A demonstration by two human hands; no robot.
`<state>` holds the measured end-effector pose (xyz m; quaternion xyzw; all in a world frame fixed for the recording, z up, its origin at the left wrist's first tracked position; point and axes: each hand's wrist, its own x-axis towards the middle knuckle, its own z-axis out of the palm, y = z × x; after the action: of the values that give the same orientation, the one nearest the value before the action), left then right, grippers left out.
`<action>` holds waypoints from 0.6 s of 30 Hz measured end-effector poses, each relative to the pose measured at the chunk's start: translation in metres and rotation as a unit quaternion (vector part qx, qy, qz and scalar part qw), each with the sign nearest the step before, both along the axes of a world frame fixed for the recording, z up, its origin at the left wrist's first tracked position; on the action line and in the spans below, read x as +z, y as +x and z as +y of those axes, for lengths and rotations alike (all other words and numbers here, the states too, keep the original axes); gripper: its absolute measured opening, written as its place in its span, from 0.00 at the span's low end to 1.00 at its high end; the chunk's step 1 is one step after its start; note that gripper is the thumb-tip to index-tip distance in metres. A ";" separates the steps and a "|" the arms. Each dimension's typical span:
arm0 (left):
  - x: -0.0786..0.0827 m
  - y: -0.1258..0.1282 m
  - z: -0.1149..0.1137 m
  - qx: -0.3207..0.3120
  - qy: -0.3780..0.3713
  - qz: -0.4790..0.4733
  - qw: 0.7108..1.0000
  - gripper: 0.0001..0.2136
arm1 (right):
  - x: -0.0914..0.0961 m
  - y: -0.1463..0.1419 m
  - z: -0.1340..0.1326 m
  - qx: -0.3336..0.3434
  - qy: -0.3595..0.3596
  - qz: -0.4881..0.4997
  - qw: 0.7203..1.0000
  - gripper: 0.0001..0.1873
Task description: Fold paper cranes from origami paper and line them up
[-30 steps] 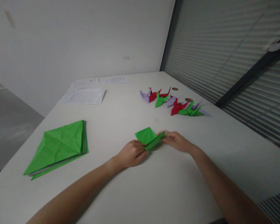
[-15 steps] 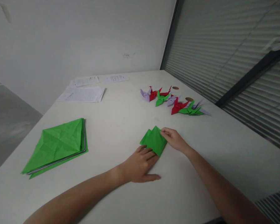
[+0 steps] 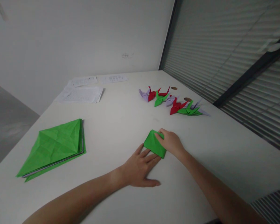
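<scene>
A small folded piece of green origami paper (image 3: 154, 146) lies on the white table in front of me. My left hand (image 3: 142, 167) is spread flat on the table, palm down, its fingertips against the paper's near edge and the thumb pointing right. At the paper's upper right, my right hand (image 3: 171, 141) grips the edge, with the thumb on top and the other fingers curled over the far side. Part of that edge is hidden under the hand.
To the left sits a stack of larger creased green paper (image 3: 58, 140) with a grey layer showing. Several red, green and lilac paper cranes (image 3: 176, 106) stand at the back right, near two round holes in the table. Printed sheets (image 3: 81, 94) lie far left; window blinds (image 3: 224, 53) border the right.
The right hand has moved over the paper's top edge, and the two upper points now lie together as one compact shape. My left hand's fingers have spread and slid off onto the near edge.
</scene>
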<state>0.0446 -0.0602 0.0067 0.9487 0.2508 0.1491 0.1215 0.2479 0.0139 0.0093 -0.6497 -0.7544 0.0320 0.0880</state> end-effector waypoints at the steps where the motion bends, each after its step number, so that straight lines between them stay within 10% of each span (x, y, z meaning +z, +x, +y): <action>1: 0.000 0.000 0.000 0.000 0.002 0.004 1.000 0.38 | 0.001 0.000 0.000 0.001 0.000 -0.017 1.000 0.15; 18: -0.004 0.007 -0.004 0.112 0.024 -0.043 0.992 0.33 | 0.011 -0.006 0.000 0.000 -0.035 -0.136 0.990 0.19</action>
<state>0.0516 -0.0643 0.0029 0.9099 0.3465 0.2085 0.0922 0.2421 0.0144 0.0200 -0.6504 -0.7580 -0.0302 -0.0384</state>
